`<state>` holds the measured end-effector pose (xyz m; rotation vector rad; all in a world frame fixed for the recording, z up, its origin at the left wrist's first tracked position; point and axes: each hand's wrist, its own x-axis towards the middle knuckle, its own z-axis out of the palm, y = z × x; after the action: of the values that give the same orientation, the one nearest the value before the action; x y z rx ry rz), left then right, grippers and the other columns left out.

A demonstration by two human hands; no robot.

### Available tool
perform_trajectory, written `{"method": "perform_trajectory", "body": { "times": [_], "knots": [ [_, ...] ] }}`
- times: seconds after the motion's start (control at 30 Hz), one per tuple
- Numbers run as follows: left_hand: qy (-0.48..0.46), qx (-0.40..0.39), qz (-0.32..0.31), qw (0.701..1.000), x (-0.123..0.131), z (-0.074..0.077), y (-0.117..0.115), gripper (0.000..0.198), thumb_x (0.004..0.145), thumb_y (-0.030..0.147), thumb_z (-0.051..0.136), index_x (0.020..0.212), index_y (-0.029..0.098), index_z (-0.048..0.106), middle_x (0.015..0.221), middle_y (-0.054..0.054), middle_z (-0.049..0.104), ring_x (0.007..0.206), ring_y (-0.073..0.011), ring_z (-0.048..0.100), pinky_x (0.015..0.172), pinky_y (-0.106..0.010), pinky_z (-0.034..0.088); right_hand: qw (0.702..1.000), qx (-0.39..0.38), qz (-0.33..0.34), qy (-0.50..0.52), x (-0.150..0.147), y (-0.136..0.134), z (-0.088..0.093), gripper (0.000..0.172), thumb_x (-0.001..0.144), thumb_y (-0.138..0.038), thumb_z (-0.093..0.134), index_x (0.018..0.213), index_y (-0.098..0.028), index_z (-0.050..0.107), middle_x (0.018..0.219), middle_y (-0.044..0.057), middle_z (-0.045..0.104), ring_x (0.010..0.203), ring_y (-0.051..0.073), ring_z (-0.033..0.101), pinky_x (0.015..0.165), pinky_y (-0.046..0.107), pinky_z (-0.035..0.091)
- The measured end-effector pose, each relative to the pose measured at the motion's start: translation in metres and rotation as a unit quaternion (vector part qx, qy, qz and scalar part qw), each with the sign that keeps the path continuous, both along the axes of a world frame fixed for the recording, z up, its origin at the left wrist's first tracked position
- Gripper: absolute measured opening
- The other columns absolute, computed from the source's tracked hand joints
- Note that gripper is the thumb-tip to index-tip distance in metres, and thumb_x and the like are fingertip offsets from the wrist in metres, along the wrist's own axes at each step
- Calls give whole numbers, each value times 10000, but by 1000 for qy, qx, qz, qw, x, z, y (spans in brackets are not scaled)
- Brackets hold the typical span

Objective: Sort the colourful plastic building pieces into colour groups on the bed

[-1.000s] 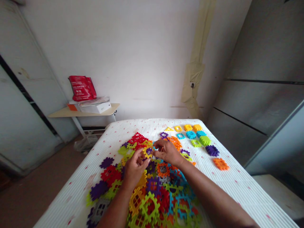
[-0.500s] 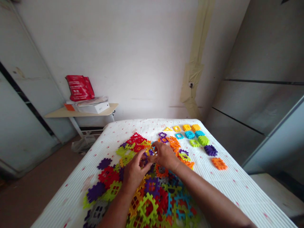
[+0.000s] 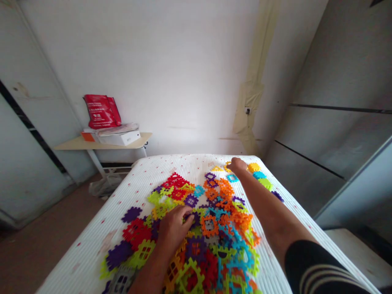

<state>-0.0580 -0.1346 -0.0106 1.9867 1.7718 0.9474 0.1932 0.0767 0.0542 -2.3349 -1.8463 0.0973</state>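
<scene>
Our left hand (image 3: 175, 232) lies low over the near part of a heap of interlocking plastic waffle blocks (image 3: 211, 228), its fingers (image 3: 186, 216) held together and gently curled, their tips resting on the purple and lime-green pieces; we cannot tell whether they pinch any single piece. Our right hand (image 3: 237, 165) stretches across the bed (image 3: 92, 249) towards its far end, bent down at the knuckles with its fingers hidden, so we cannot tell how far open it is or whether it grips anything. It sits just beside a yellow block (image 3: 228, 166) and near an amber block (image 3: 253, 167). The heap spreads in red, orange, purple, green and cyan over the middle and near side of the bed's white ribbed cover. A cyan block (image 3: 259, 175), a green block (image 3: 266, 183) and a purple block (image 3: 277, 196) lie apart from it towards the right edge, partly behind our right forearm (image 3: 263, 200). A black sleeve with pale stripes (image 3: 318, 265) covers the arm nearer us. Beyond the bed, a side table (image 3: 72, 143) carries a white box (image 3: 121, 139) and a red bag (image 3: 101, 111)
</scene>
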Motion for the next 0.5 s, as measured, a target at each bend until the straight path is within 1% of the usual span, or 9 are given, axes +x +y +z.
{"method": "perform_trajectory", "body": {
  "times": [0.13,0.23,0.5],
  "knots": [
    [-1,-2,2,1000,-1,0,0,169,752,221,542,885,229,646,904,-26,680,842,-171,610,769,-281,421,1000,-19,-9,-1,-2,13,-15,416,737,-299,651,1105,-105,632,1109,181,634,1025,271,603,798,315,483],
    [5,-6,4,1000,-1,-1,0,167,748,226,545,879,229,648,905,-26,680,846,-172,611,768,-282,421,1000,-26,-12,-4,-2,21,-21,420,733,-292,659,1109,-106,633,1102,181,637,1026,265,605,801,307,484],
    [17,-8,0,1000,-1,-2,1,176,756,235,530,882,222,652,905,-31,677,843,-175,608,768,-289,422,999,-33,-11,-5,-4,24,-25,400,749,-294,649,1103,-109,636,1084,186,641,1013,261,611,795,313,488]
  ]
}}
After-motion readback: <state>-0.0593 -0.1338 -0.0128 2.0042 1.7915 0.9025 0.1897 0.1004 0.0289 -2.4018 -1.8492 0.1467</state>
